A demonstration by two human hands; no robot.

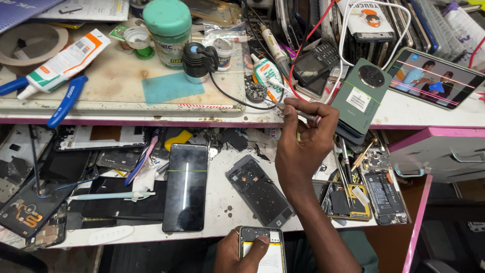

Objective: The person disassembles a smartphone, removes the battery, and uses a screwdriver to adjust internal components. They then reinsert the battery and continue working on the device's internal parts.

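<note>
My right hand [301,144] is raised over the shelf edge, its fingers pinched on a thin metal tool [298,113] whose tip points left toward a small round part [256,91]. My left hand [237,254] sits at the bottom edge and grips an opened phone [261,250] with a yellow-framed inside, thumb across it. A dark phone back frame [258,191] lies just left of my right forearm. A green phone [359,98] leans face down to the right of the tool.
A black phone [186,186] with a lit line lies on the lower tray among several boards and frames. The upper shelf holds a green-lidded jar [169,31], a glue tube [63,62], blue-handled pliers [67,100] and cables. A phone [434,78] playing video stands at right.
</note>
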